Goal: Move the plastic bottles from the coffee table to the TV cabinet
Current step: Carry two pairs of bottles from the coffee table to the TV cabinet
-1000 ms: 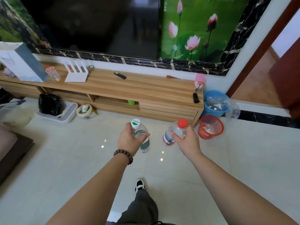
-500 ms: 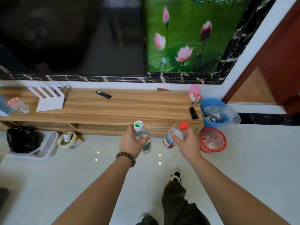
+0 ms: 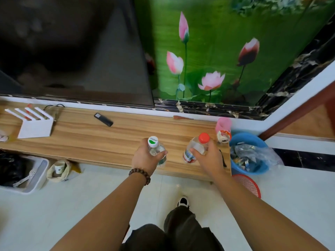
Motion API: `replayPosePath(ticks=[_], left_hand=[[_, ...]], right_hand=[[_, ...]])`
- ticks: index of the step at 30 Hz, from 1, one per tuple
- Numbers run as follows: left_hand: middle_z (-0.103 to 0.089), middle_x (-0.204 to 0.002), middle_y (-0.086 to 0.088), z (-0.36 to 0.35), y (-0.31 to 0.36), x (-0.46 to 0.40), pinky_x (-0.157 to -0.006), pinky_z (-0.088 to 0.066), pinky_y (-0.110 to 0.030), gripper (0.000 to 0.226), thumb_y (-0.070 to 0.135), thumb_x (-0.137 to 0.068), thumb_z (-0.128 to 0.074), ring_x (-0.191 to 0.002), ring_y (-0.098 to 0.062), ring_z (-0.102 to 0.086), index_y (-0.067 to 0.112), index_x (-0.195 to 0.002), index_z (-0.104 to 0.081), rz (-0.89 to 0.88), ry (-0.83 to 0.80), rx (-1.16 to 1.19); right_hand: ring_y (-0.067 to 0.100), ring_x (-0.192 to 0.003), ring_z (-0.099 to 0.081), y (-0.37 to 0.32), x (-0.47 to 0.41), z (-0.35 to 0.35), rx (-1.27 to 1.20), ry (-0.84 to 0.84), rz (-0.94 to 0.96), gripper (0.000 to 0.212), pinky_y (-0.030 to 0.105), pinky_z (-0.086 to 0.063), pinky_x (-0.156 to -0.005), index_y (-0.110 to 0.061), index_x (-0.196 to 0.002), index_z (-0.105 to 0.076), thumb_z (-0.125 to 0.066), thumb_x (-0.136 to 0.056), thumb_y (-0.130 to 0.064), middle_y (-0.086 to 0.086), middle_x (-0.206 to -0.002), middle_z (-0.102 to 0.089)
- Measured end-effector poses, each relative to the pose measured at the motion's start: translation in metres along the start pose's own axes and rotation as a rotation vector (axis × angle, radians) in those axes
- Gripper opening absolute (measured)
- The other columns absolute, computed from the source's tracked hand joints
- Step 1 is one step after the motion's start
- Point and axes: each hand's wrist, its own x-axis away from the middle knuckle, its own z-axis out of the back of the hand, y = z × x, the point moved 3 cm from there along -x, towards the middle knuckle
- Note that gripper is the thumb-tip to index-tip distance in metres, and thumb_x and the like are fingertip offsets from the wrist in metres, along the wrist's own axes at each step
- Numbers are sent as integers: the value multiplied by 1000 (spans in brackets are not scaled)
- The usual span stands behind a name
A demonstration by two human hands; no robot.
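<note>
Above the long wooden TV cabinet (image 3: 108, 140), our left hand (image 3: 145, 158) grips a clear white-and-green-capped plastic bottle (image 3: 156, 151), our right hand (image 3: 208, 160) a clear red-capped one (image 3: 196, 147).

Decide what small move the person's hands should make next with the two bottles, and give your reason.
Probably lower both straight down and let go. The left hand grips the white-capped bottle and the right hand the red-capped bottle, both over bare wood of the TV cabinet near its front edge.
</note>
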Motion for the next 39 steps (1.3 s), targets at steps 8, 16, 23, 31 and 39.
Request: replayPosePath(ticks=[8,16,23,31,39], left_hand=[[-64,-100,5,-48,10,-108,-73,-47,-30,57,41,-71,-79,-88,-17,-58,21,-114,-48,-10,-9,-42],[-65,-111,-1,-115,-44,-228,-82,-50,-36,58,41,-73,-77,-103,-24,-60,19,-118,-49,-82,-27,-85],[-65,-112,0,-168,-102,-312,-83,-48,-33,61,46,-72,-76,-103,-22,-60,19,-120,-49,-203,25,-29],[-60,-116,4,-199,-152,-349,-90,-51,-39,64,54,-70,-73,-106,-15,-58,25,-121,-46,-272,101,141],[-41,-144,2,-222,-185,-357,-107,-38,-32,119,59,-52,-80,-131,-10,-41,23,-148,-18,-267,92,306]], right_hand=[[19,-99,-57,16,-113,-32,30,-6,-10,49,30,-42,-79,-21,-119,-52,-75,-76,-28,2,-113,-62],[25,-103,-59,69,-222,-114,46,8,32,52,34,-46,-83,-23,-121,-51,-75,-75,-29,3,-113,-63],[22,-102,-61,122,-293,-180,75,10,191,50,39,-50,-84,-35,-117,-48,-73,-75,-41,-4,-115,-63],[18,-110,-58,158,-319,-211,-31,69,264,65,41,-51,-93,-30,-126,-50,-77,-69,-43,-3,-122,-56],[12,-128,-46,193,-331,-228,-183,95,283,108,37,-46,-103,-33,-144,-30,-80,-51,-55,-5,-142,-45]])
